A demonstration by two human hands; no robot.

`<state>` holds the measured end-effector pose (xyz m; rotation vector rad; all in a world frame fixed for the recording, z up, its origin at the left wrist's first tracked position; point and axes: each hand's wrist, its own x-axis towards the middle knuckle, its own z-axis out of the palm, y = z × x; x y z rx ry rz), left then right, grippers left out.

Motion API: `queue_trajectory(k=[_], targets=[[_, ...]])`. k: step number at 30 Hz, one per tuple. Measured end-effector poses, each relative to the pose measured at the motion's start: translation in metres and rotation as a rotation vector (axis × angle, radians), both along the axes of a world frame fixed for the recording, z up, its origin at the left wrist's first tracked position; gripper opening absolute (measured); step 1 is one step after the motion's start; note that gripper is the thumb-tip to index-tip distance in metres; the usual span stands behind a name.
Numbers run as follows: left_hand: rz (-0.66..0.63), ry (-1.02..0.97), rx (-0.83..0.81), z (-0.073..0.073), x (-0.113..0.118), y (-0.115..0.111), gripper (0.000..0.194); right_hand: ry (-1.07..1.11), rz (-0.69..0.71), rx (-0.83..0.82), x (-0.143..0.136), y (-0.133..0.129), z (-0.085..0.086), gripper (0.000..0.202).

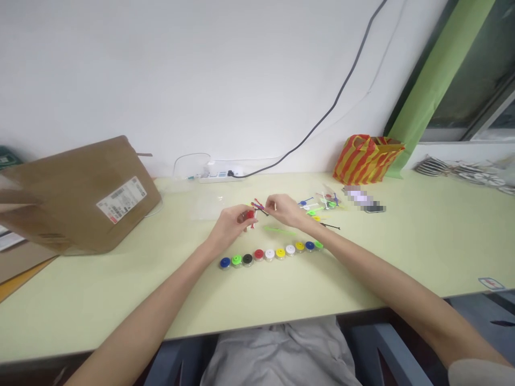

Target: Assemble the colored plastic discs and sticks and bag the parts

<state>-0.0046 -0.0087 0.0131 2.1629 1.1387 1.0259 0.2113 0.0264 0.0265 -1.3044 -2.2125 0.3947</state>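
Note:
My left hand (228, 226) is closed on a small red-topped piece (250, 214) above the table; its lower part is too small to make out. Just to the right, my right hand (284, 208) has its fingers pinched together beside thin red, purple and dark plastic sticks (258, 205). Whether it grips one of them is hidden. Below both hands runs a slanting row of small clear jars with coloured lids, among them a blue-lidded jar (225, 262), a black-lidded jar (248, 259) and a red-lidded jar (259, 254). A light-green stick (279, 231) lies between the row and my hands.
Several coloured plastic pieces (328, 201) are spread right of my right hand. A cardboard box (88, 198) stands at left, a striped bag (364, 161) at back right near a phone (364, 199). A power strip (221, 174) with a black cable sits against the wall.

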Motion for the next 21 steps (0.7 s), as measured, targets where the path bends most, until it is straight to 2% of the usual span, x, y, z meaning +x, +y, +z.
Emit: queue_trajectory(k=[2, 5, 7, 10, 15, 21], targets=[[-0.020, -0.035, 0.015, -0.002, 0.004, -0.001, 0.028, 0.229, 0.024, -0.064, 0.004, -0.010, 0.003, 0.017], [-0.032, -0.053, 0.051, -0.002, 0.009, -0.004, 0.027, 0.591, 0.145, -0.292, 0.005, -0.026, 0.005, 0.026], [-0.032, -0.057, 0.074, 0.000, 0.012, -0.007, 0.026, 0.738, 0.236, -0.429, 0.005, -0.035, 0.004, 0.031], [-0.053, -0.026, 0.091, 0.004, 0.015, -0.011, 0.023, 0.806, 0.310, -0.500, 0.004, -0.041, 0.001, 0.035], [-0.065, 0.030, 0.117, 0.005, 0.019, -0.014, 0.022, 0.828, 0.334, -0.509, 0.004, -0.041, -0.005, 0.037], [-0.074, -0.036, 0.093, 0.000, 0.021, -0.013, 0.021, 0.789, 0.281, -0.517, 0.006, -0.041, -0.009, 0.035]])
